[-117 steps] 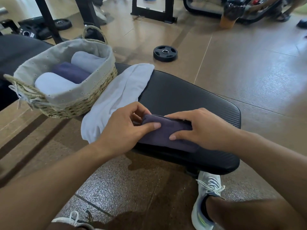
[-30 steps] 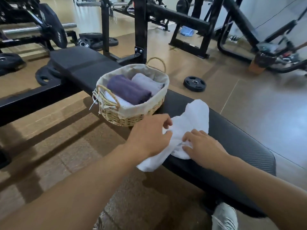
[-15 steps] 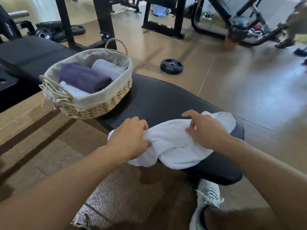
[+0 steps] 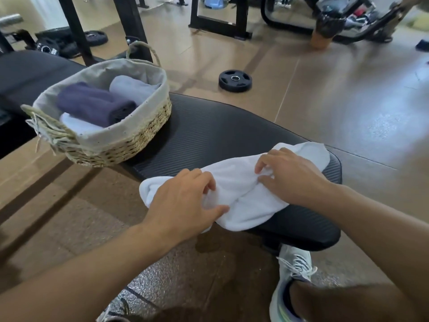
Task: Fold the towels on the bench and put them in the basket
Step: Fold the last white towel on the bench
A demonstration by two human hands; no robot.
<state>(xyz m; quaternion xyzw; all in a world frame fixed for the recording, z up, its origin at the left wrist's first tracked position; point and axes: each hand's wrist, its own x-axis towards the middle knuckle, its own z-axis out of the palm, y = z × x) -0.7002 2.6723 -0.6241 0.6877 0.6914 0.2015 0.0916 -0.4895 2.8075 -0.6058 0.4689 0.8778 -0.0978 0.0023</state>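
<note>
Gym flooring and weight racks lay behind the padded table (image 4: 209,126), where the purple towel (image 4: 92,103) that had been under the hands moments earlier now sat rolled in the basket (image 4: 120,145), leaving one towel to fold. That white towel (image 4: 243,196), dragged from beside the basket to the table's near end, lay bunched and creased, with the left hand (image 4: 181,205) and right hand (image 4: 290,177) each in a pinching grip on its folds.

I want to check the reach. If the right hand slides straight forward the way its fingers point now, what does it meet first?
The right hand points up-left across the white towel. Past the towel, probably bare bench padding, then the basket; depth is uncertain.
</note>
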